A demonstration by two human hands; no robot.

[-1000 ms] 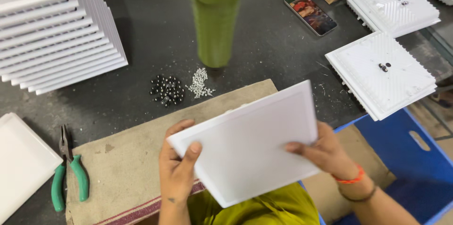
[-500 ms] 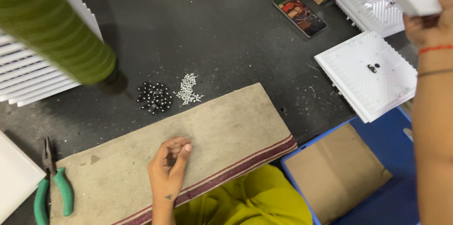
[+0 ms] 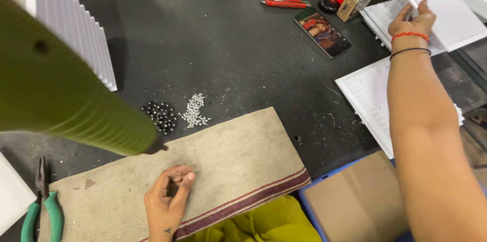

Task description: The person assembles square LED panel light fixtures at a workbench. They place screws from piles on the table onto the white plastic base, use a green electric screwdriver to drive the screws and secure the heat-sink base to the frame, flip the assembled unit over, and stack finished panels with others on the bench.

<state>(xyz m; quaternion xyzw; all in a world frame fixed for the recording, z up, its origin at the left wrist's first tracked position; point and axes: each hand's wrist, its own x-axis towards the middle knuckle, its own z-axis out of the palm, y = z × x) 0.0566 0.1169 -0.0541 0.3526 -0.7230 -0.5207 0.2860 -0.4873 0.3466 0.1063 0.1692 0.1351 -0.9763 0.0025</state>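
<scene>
My right hand (image 3: 413,18) is stretched to the far right and holds a white square panel (image 3: 440,2) over a stack of white panels (image 3: 381,16). My left hand (image 3: 167,202) rests on a beige cloth mat (image 3: 228,166) at the near edge, fingers loosely curled with nothing visibly in it. Just beyond the mat lie a small heap of black beads (image 3: 161,115) and a heap of tiny silver parts (image 3: 194,110). Another white ribbed panel (image 3: 366,101) lies under my right forearm.
A green ribbed cylinder (image 3: 61,95) fills the left foreground. White panels (image 3: 81,34) are stacked at the far left. Green-handled pliers (image 3: 43,206), a red utility knife (image 3: 283,1), a phone (image 3: 321,31), a small box (image 3: 356,2) and a blue crate with cardboard (image 3: 350,201) are around.
My right hand carried the white panel from in front of me to the far right stack. My left hand let go of it and stayed on the mat.
</scene>
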